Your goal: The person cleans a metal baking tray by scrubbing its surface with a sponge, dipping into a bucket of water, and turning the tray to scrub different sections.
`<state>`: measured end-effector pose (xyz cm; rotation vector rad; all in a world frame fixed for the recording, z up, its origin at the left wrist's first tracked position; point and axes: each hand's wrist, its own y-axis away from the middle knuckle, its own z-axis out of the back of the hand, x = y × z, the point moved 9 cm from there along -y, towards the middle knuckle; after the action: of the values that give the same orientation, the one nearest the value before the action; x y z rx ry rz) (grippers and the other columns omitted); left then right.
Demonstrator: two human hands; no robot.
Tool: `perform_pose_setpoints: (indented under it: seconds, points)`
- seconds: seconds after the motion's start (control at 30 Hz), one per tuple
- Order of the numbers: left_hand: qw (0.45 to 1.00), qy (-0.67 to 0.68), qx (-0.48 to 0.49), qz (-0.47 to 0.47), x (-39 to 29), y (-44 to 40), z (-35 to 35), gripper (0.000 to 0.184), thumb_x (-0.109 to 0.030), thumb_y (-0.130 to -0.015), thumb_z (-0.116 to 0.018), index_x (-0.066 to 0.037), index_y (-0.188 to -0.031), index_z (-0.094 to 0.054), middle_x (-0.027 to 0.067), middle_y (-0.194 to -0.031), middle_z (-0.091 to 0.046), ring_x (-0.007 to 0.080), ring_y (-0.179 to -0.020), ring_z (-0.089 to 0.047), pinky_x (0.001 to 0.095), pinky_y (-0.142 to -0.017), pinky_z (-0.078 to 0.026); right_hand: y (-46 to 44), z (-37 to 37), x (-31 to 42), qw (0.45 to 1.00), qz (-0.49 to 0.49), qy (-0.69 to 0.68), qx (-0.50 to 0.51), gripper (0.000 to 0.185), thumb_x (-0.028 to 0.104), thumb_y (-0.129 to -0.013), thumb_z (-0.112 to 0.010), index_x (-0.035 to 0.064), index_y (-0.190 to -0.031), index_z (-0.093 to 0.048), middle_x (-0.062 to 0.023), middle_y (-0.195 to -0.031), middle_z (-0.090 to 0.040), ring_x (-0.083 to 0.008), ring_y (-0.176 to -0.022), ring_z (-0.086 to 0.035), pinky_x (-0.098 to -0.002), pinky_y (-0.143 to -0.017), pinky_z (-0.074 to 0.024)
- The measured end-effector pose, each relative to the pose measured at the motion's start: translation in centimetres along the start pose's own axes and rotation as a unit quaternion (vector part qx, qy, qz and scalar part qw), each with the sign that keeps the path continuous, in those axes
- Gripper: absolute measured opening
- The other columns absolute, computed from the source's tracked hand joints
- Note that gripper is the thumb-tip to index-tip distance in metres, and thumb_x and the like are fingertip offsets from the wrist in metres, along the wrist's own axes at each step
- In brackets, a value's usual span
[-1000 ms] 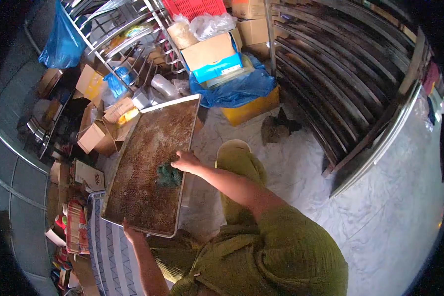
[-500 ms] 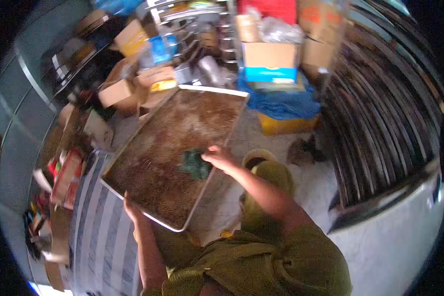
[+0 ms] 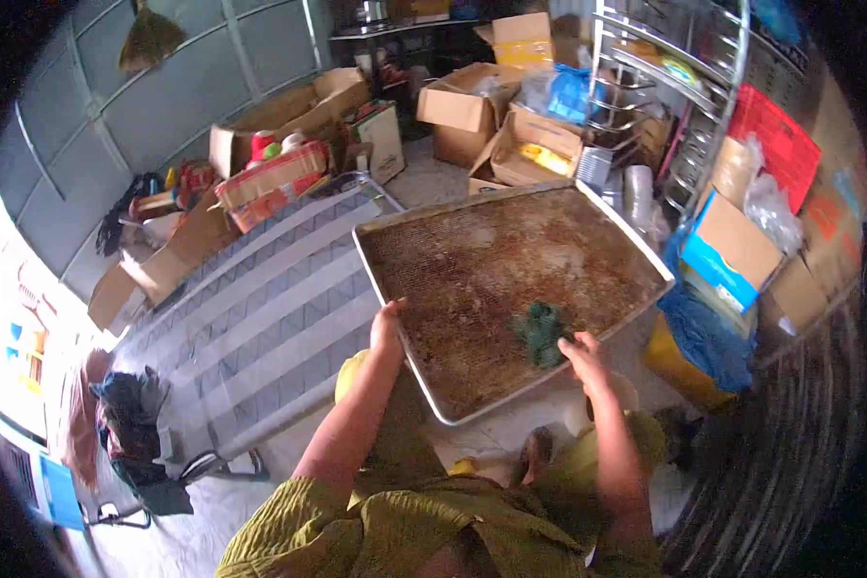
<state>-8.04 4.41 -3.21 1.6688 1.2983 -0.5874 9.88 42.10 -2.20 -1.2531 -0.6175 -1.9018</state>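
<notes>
A large rectangular baking tray (image 3: 472,279) with a brown, stained surface and a pale metal rim is held up in front of me. My left hand (image 3: 387,326) grips its left rim, fingers wrapped around the edge and partly hidden. At the tray's near right part, my right hand (image 3: 586,361) pinches a dark green scouring pad (image 3: 541,334), which rests against the stained surface. Some of the right hand's fingers are hidden behind the pad.
A striped folding bed (image 3: 250,318) stands to the left, with dark clothes (image 3: 130,424) at its near end. Open cardboard boxes (image 3: 458,106) and a metal rack (image 3: 636,87) stand beyond the tray. A blue-and-white carton (image 3: 727,255) is at right, near long dark slats (image 3: 790,462).
My view has swung to the left, bringing more of the bed into sight. The tray now appears turned more sideways and farther right. Both hands keep their holds.
</notes>
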Motion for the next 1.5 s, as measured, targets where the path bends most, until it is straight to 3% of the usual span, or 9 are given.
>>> perform_pose_setpoints:
  seconds: [0.03,0.1,0.27,0.37,0.77,0.83,1.0,1.1,1.5]
  points:
    - [1.0,0.006,-0.007,0.002,-0.2,0.5,-0.1,0.03,-0.028,-0.085,-0.045,-0.005,-0.095,-0.062,0.0103,-0.095,-0.06,0.025,-0.091,-0.052,0.0376,-0.084,-0.04,0.2,0.2,0.5,1.0,0.003,0.002,0.007,0.038,0.027,-0.075,-0.068,0.001,-0.1,-0.056,-0.001,-0.073,-0.054,-0.0062,-0.053,-0.048,-0.023,-0.04,-0.0351]
    - [0.998,0.048,0.009,0.036,0.7,0.0,0.0,0.03,-0.028,-0.085,-0.045,-0.005,-0.095,-0.062,0.0102,-0.095,-0.06,0.0254,-0.09,-0.052,0.0382,-0.083,-0.041,0.5,0.2,0.7,0.997,-0.041,0.039,0.046,0.056,0.035,-0.073,-0.069,-0.0051,-0.109,-0.054,-0.021,-0.106,-0.058,-0.0271,-0.104,-0.054,-0.0362,-0.086,-0.0421]
    - [0.998,0.031,-0.014,0.06,-1.2,3.3,-1.5,0.028,-0.028,-0.084,-0.047,-0.005,-0.094,-0.06,0.0096,-0.096,-0.057,0.0235,-0.094,-0.049,0.0395,-0.083,-0.04,2.5,0.1,4.9,0.99,0.021,0.128,0.056,0.05,0.029,-0.074,-0.068,-0.0046,-0.107,-0.053,-0.0139,-0.092,-0.06,-0.023,-0.081,-0.059,-0.0346,-0.068,-0.0472]
    - [0.996,0.057,-0.006,0.061,0.1,1.6,-0.5,0.026,-0.027,-0.084,-0.046,-0.008,-0.093,-0.061,0.0078,-0.096,-0.058,0.0229,-0.092,-0.048,0.0394,-0.085,-0.038,4.5,-0.4,7.5,0.987,-0.049,0.132,0.077,0.058,0.03,-0.075,-0.067,-0.0076,-0.115,-0.049,-0.0247,-0.12,-0.049,-0.0329,-0.115,-0.045,-0.0387,-0.094,-0.0359]
    - [0.982,0.152,0.059,0.09,3.0,-1.8,-0.5,0.021,-0.018,-0.08,-0.053,-0.006,-0.097,-0.057,0.0052,-0.089,-0.057,0.0179,-0.083,-0.05,0.0326,-0.079,-0.039,4.7,0.0,5.2,0.978,-0.078,0.193,0.008,0.059,0.033,-0.078,-0.063,-0.0002,-0.123,-0.045,-0.0226,-0.124,-0.045,-0.0328,-0.115,-0.044,-0.0385,-0.092,-0.0373]
    - [0.998,0.052,0.018,0.026,1.6,-1.1,-0.1,0.028,-0.028,-0.086,-0.046,-0.006,-0.1,-0.056,0.0075,-0.098,-0.058,0.0254,-0.088,-0.054,0.0381,-0.081,-0.044,4.7,-0.1,5.5,0.978,-0.069,0.199,0.01,0.058,0.034,-0.078,-0.063,0.0001,-0.122,-0.046,-0.0223,-0.123,-0.046,-0.0327,-0.113,-0.045,-0.0387,-0.09,-0.038]
    - [0.991,0.102,0.062,0.053,1.4,0.0,-1.0,0.032,-0.032,-0.088,-0.044,-0.007,-0.104,-0.056,0.0072,-0.103,-0.057,0.0239,-0.094,-0.052,0.0387,-0.083,-0.042,4.6,0.3,5.1,0.978,-0.042,0.204,-0.02,0.054,0.034,-0.076,-0.064,-0.001,-0.115,-0.05,-0.0213,-0.116,-0.051,-0.0328,-0.106,-0.049,-0.0394,-0.085,-0.0403]
    - [0.986,0.144,0.037,0.07,1.0,1.0,-0.9,0.023,-0.024,-0.085,-0.051,-0.005,-0.097,-0.054,0.0061,-0.089,-0.057,0.0202,-0.085,-0.053,0.0377,-0.078,-0.044,4.1,0.1,4.0,0.98,-0.036,0.197,-0.006,0.055,0.034,-0.076,-0.064,-0.0005,-0.117,-0.049,-0.0216,-0.116,-0.052,-0.0335,-0.107,-0.049,-0.0399,-0.087,-0.0399]
    - [0.982,0.158,0.067,0.076,1.8,0.0,-1.2,0.035,-0.033,-0.089,-0.044,-0.004,-0.108,-0.053,0.012,-0.108,-0.056,0.0309,-0.095,-0.053,0.0447,-0.087,-0.042,3.7,0.2,4.3,0.966,-0.034,0.257,0.017,0.06,0.038,-0.079,-0.06,0.0002,-0.123,-0.045,-0.024,-0.112,-0.053,-0.035,-0.106,-0.051,-0.0414,-0.085,-0.0414]
